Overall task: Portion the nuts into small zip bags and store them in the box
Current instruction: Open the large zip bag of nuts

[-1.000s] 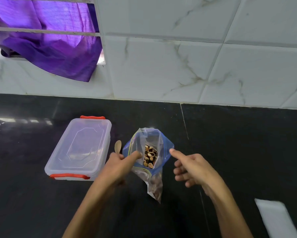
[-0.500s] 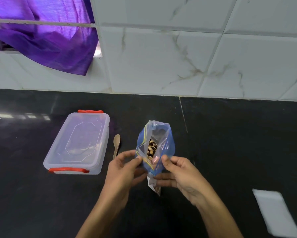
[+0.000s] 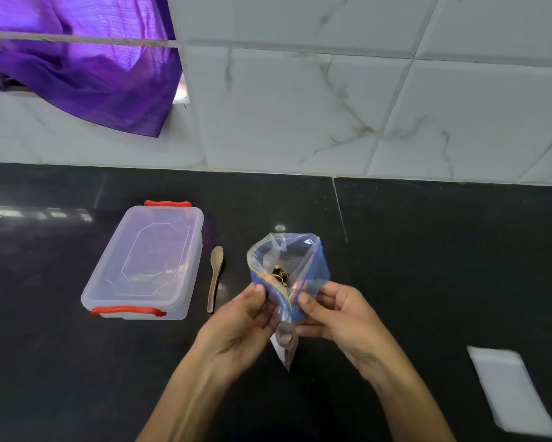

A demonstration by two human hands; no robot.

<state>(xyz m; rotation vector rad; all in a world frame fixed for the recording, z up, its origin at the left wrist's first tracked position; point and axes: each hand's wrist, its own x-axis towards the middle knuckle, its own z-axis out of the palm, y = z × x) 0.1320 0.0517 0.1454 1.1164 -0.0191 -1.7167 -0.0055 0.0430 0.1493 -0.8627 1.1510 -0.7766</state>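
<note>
Head view shows the left hand (image 3: 242, 327) and right hand (image 3: 335, 317) pinching opposite sides of the nut-filled zip bag (image 3: 289, 275) above the counter (image 3: 427, 266), seemingly to steady its gaping mouth beside the lidded box (image 3: 144, 263).

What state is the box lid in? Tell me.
Shut: the clear lid sits flat on the box, red clips at both ends.

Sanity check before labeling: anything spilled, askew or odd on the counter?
Nothing spilled. The zip bag of nuts is open-mouthed, pinched by the left hand and right hand. The box is lidded; the spoon lies beside it.
</note>
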